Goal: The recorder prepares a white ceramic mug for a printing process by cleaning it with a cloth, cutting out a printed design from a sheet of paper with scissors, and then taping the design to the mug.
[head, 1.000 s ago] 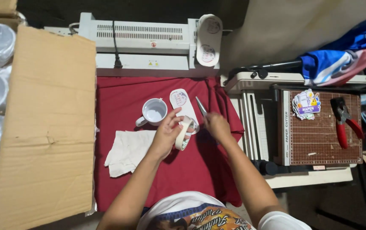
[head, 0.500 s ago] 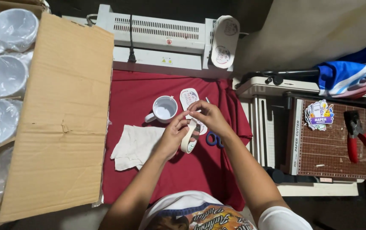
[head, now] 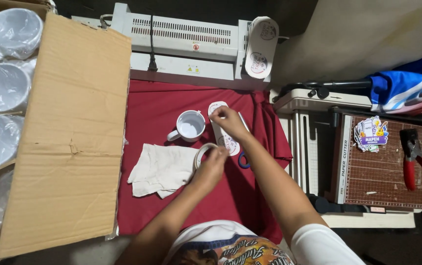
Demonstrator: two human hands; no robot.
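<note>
Down at the centre, the left hand [head: 214, 164] has its grip closed on a roll of tape [head: 202, 153], pinching the ring upright by its near edge, just over the corner of a crumpled white cloth [head: 162, 169]. The right hand [head: 225, 118] reaches farther out, fingertips narrowed onto the upper end of a long printed paper strip [head: 222, 131] that lies flat on the red cloth [head: 162, 105] covering the tabletop (whether it pinches or only presses the strip, I cannot tell). Just beside the strip, to its left, stands a white mug [head: 189, 126], handle pointing toward the cardboard. Blue scissor handles [head: 243, 159] peek out beneath the right forearm. Beyond, a white laminator [head: 181, 41] spans the far edge. A cardboard flap [head: 73, 127] lies to the left; a paper cutter [head: 387, 169] with red pliers [head: 413, 157] sits to the right.
</note>
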